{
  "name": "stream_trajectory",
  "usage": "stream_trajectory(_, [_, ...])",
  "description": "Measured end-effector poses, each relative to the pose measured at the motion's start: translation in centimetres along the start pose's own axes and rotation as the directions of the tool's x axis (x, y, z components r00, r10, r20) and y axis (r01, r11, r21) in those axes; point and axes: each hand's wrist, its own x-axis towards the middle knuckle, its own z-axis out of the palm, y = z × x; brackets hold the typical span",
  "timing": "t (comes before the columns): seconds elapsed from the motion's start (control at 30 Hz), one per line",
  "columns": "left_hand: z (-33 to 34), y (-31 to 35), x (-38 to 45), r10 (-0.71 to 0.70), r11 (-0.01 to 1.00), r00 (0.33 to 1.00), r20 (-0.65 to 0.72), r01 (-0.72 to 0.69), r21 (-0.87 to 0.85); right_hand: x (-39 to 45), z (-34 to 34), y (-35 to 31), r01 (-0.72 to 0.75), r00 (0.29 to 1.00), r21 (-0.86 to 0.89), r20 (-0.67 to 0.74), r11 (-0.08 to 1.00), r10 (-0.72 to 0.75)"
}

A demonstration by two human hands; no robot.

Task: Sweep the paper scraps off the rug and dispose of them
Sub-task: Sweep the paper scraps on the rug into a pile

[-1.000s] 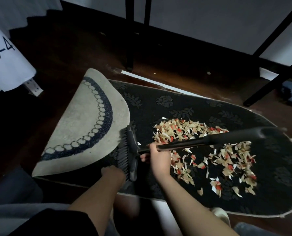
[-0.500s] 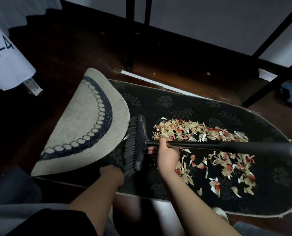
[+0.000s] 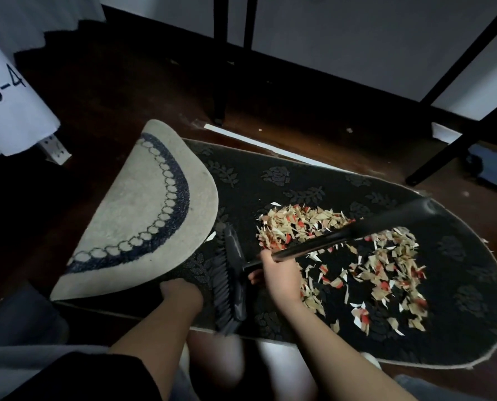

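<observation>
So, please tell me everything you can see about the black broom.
The broom is all black and looks like plastic. Its long, narrow head lies across the near part of the dark rug, with the bristles turned toward the folded-over end, away from the paper scraps. A thin round handle rises from the head to the right, over the scraps, and gets thicker at its far end. The right hand grips the handle close to the head.

— What covers the ground?
— A dark wooden floor (image 3: 131,91). A black rug (image 3: 270,180) with a leaf pattern lies on it, its left end folded over, pale underside up.
— Anything else on the boards?
— A white strip (image 3: 259,146) just behind the rug, black frame legs (image 3: 219,111), and a few stray specks.
</observation>
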Motion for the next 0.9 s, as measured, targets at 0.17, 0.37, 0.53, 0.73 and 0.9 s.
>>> stream_trajectory(0.17, [0.1,0.1,-0.2,-0.007,1.0,1.0,-0.009,0.007,0.009,-0.1,-1.8,-1.5,0.14,0.99,-0.298,0.062,0.944,-0.127])
stream_trajectory(0.37, [-0.1,0.1,-0.2,-0.023,1.0,1.0,0.005,0.023,-0.001,-0.8,-5.0,-1.9,0.214,0.97,-0.423,-0.013,0.88,-0.242])
stream_trajectory(0.53, [-0.2,0.2,-0.3,-0.023,1.0,1.0,-0.005,0.023,-0.019,-0.8,-1.7,-2.1,0.131,0.987,-0.156,-0.069,0.979,-0.143])
stream_trajectory(0.73, [-0.1,-0.3,-0.3,-0.008,1.0,1.0,-0.013,0.007,-0.029,-0.8,0.9,-1.9,0.095,0.995,-0.101,0.01,0.99,-0.094])
stream_trajectory(0.9, [-0.2,-0.2,-0.2,-0.012,1.0,1.0,0.008,0.012,-0.02,-0.8,-1.5,-2.3,0.211,0.977,-0.399,0.066,0.892,-0.201])
